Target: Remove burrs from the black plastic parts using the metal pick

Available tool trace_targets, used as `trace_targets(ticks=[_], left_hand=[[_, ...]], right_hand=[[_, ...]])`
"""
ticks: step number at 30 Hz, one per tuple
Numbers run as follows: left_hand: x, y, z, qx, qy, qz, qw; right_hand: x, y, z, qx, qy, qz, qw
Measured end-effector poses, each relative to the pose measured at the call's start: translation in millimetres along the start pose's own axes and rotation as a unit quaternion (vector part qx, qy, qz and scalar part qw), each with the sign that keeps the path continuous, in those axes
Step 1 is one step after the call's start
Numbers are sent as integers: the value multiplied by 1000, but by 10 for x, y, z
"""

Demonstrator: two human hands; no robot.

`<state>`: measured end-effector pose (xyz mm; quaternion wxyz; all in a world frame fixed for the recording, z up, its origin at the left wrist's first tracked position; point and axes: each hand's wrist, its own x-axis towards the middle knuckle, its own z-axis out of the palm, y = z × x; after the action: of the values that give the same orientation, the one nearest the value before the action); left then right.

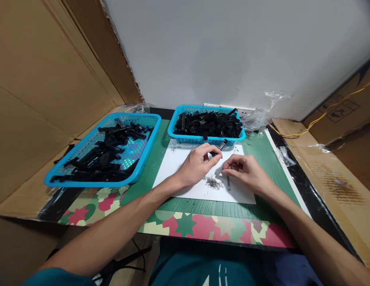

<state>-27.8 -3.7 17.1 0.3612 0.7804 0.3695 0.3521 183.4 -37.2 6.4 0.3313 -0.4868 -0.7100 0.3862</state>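
Observation:
My left hand (199, 162) is closed round a slim black plastic part (223, 144), whose end sticks out past the fingertips towards the back basket. Close by on the right, my right hand (246, 170) has thumb and fingers pinched together. What they hold, if anything, is too small to make out. A short dark rod (228, 184) shows beneath the right hand; I cannot tell whether it is held or lies on the paper. Between the hands, a pile of tiny metal pieces (213, 182) is heaped on a white sheet of paper (185, 192).
A blue basket (157, 131) of black plastic parts stands at the left, and another blue basket (169, 129) full of them at the back. Cardboard (47, 79) rises on the left. Clear plastic bags (256, 120) and a yellow cable (314, 121) lie at the right.

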Motion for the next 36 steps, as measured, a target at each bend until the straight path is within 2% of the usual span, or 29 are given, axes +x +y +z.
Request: trace_targets(ticks=[4, 7, 15, 27, 30, 33, 36], left_hand=[[-28, 21, -7, 1, -44, 12, 999], [-47, 32, -2, -6, -63, 19, 998], [-62, 29, 25, -4, -37, 58, 998], [-79, 24, 41, -7, -32, 46, 998], [-77, 34, 33, -19, -26, 51, 998], [-81, 48, 40, -44, -12, 47, 998], [-96, 47, 78, -91, -1, 14, 996]], right_hand=[[-30, 21, -49, 105, 77, 8, 991], [-39, 5, -40, 145, 112, 6, 983], [-56, -75, -13, 216, 113, 14, 970], [-93, -37, -38, 125, 128, -30, 983], [-141, -91, -14, 58, 197, -67, 976], [-196, -170, 20, -24, 279, -118, 953], [-223, -206, 55, -67, 314, -162, 933]])
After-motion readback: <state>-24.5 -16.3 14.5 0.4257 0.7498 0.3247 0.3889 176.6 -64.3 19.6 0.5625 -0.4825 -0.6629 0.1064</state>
